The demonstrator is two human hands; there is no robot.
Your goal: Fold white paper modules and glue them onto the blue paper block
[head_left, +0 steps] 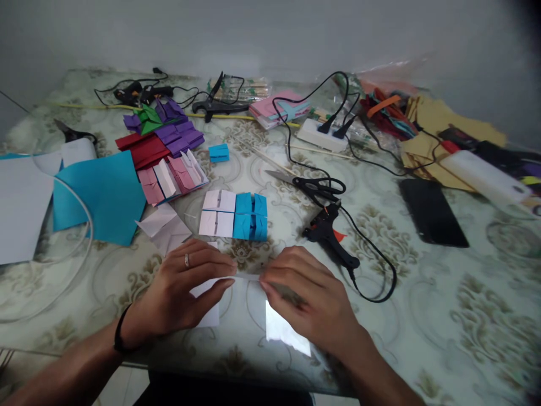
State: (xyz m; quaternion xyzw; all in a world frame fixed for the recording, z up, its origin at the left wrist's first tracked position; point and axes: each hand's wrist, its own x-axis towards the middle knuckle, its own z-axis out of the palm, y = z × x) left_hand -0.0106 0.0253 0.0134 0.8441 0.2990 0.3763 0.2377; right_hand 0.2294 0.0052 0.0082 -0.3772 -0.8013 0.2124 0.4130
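Between my two hands a piece of white paper (247,277) is held edge-on, a little above the table. My left hand (190,285) pinches its left end between thumb and fingers; a ring and a dark wristband show on this arm. The right end is pinched by my right hand (308,293). Beneath my left hand lies a flat white sheet (210,318), partly covered. Just beyond my hands sit folded white paper squares (217,213) side by side with folded blue paper squares (251,217). A creased white paper (164,228) rests behind my left hand.
Right of centre lie black-handled scissors (316,185) and a corded glue gun (333,237). A phone (433,211) is farther right. A power strip (323,134) trails cables at the back. Blue sheets (101,197), white sheets (25,208) and folded coloured papers (169,175) occupy the left.
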